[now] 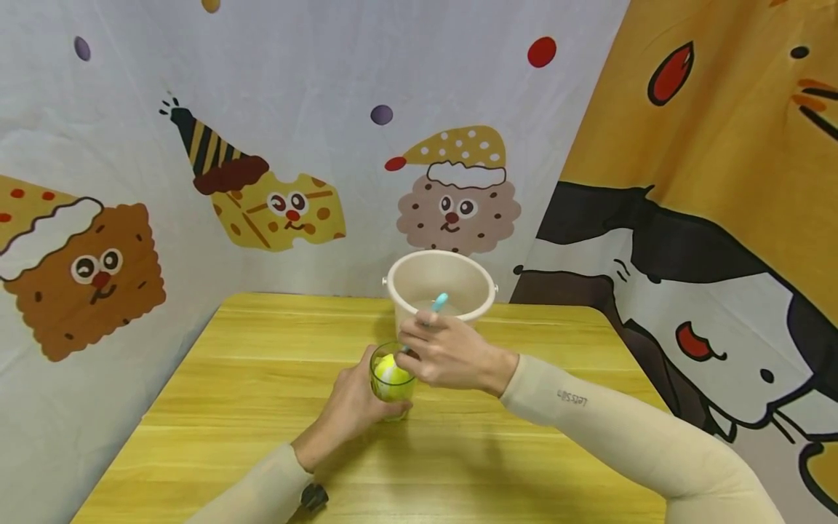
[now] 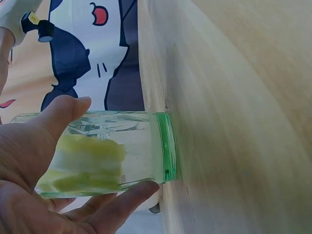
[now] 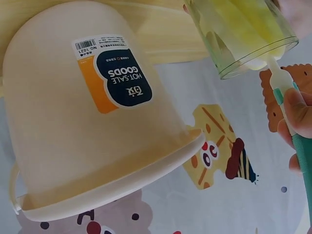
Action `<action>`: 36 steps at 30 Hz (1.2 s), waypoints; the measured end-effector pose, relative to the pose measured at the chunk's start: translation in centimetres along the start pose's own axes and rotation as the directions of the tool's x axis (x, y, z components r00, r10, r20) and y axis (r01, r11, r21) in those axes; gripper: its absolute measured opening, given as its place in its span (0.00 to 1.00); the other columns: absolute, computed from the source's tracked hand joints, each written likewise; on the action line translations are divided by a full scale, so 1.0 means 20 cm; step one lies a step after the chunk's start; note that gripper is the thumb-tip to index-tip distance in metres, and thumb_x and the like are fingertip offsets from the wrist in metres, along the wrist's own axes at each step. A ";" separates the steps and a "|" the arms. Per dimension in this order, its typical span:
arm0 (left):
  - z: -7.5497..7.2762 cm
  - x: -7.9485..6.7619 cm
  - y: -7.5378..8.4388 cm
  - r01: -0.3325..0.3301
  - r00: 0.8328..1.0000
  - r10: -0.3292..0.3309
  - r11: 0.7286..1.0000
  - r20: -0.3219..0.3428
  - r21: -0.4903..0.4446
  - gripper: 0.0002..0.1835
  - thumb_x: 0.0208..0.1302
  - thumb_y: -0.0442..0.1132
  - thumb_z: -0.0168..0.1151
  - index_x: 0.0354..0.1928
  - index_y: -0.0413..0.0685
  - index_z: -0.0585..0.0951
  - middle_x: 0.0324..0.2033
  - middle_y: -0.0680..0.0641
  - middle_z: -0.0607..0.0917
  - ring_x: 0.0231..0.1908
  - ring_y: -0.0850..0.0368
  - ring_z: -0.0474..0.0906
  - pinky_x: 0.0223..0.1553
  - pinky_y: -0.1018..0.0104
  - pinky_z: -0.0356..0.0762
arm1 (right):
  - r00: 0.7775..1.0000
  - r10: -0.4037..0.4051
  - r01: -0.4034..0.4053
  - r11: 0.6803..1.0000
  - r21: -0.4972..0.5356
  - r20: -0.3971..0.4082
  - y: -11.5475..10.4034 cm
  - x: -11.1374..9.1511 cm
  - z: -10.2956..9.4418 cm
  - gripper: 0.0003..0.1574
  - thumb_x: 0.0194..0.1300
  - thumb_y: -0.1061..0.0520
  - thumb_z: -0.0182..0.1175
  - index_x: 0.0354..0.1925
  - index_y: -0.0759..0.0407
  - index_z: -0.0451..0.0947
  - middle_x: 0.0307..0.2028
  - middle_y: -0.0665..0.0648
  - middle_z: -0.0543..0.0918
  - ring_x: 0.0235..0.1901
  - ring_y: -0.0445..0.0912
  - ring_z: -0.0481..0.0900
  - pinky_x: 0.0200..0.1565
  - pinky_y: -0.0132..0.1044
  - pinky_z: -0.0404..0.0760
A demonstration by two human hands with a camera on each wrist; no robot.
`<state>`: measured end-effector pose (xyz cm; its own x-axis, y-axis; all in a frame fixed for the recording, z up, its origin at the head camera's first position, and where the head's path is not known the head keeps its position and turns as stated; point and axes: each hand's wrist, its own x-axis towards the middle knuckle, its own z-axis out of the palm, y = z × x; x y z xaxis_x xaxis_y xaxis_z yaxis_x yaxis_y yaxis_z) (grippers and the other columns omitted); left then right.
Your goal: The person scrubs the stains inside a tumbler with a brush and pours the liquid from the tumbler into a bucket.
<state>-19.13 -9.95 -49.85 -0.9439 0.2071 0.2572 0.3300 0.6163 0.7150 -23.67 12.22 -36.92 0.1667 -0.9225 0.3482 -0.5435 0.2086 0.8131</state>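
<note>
My left hand (image 1: 353,397) grips a clear, green-tinted glass (image 2: 139,141), thumb on one side and fingers on the other. The glass stands upright with its base at the tabletop (image 1: 275,349). Inside it sits the yellow and white sponge head of a cup brush (image 1: 391,370). Above the rim, my right hand (image 1: 452,353) holds the brush by its teal and white handle (image 3: 303,161). The white neck runs down into the glass mouth in the right wrist view. The handle tilts up past my fingers towards the bucket.
A cream plastic bucket (image 3: 53,126) with a printed label (image 3: 117,73) stands just behind my hands, towards the table's far edge. A white cloth with cartoon snacks (image 1: 294,87) hangs behind the table, and an orange cartoon cloth (image 1: 740,145) hangs at the right.
</note>
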 end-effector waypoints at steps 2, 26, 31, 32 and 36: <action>0.00 0.00 0.00 -0.002 1.000 0.002 1.000 0.001 0.001 0.48 0.51 0.47 0.99 0.68 0.51 0.76 0.49 0.49 0.95 0.47 0.57 0.93 0.46 0.62 0.94 | 1.000 0.001 -0.001 1.000 -0.008 0.010 0.00 0.00 0.00 0.10 0.70 0.50 0.75 0.33 0.45 0.83 0.41 0.50 0.94 0.46 0.46 0.83 0.62 0.41 0.69; 0.00 0.00 0.00 0.037 0.999 -0.037 0.999 0.007 -0.029 0.48 0.50 0.48 0.99 0.68 0.52 0.77 0.49 0.48 0.95 0.47 0.55 0.93 0.47 0.57 0.95 | 0.955 -0.015 0.013 1.000 0.007 0.296 0.01 0.07 -0.01 0.06 0.75 0.42 0.75 0.38 0.37 0.90 0.46 0.44 0.95 0.56 0.44 0.84 0.70 0.39 0.75; 0.00 0.00 0.00 0.046 0.999 -0.046 0.998 0.010 -0.038 0.48 0.50 0.47 0.99 0.68 0.52 0.77 0.48 0.49 0.95 0.46 0.56 0.92 0.46 0.59 0.94 | 0.927 -0.023 0.020 1.000 0.012 0.373 0.01 0.09 -0.02 0.02 0.75 0.42 0.75 0.44 0.34 0.94 0.48 0.43 0.95 0.57 0.44 0.83 0.71 0.40 0.74; 0.00 0.00 0.00 0.047 0.999 -0.047 0.998 0.010 -0.039 0.48 0.50 0.47 0.99 0.68 0.52 0.77 0.49 0.49 0.95 0.47 0.56 0.93 0.46 0.59 0.94 | 0.923 -0.022 0.019 1.000 0.012 0.385 0.02 0.10 -0.03 0.02 0.75 0.43 0.76 0.45 0.33 0.94 0.49 0.43 0.95 0.57 0.44 0.84 0.71 0.40 0.73; 0.00 0.00 0.00 0.045 0.999 -0.044 0.998 0.005 -0.035 0.49 0.49 0.48 1.00 0.69 0.51 0.77 0.51 0.46 0.96 0.48 0.52 0.94 0.48 0.56 0.96 | 0.906 -0.021 0.014 1.000 0.020 0.423 0.02 0.12 -0.04 0.07 0.75 0.44 0.77 0.49 0.30 0.96 0.50 0.44 0.96 0.58 0.43 0.85 0.70 0.40 0.73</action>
<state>-19.20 -9.92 -49.88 -0.9577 0.1837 0.2217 0.2878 0.5977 0.7482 -22.90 10.32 -35.38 -0.1854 -0.9775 0.1007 -0.5574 0.1890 0.8084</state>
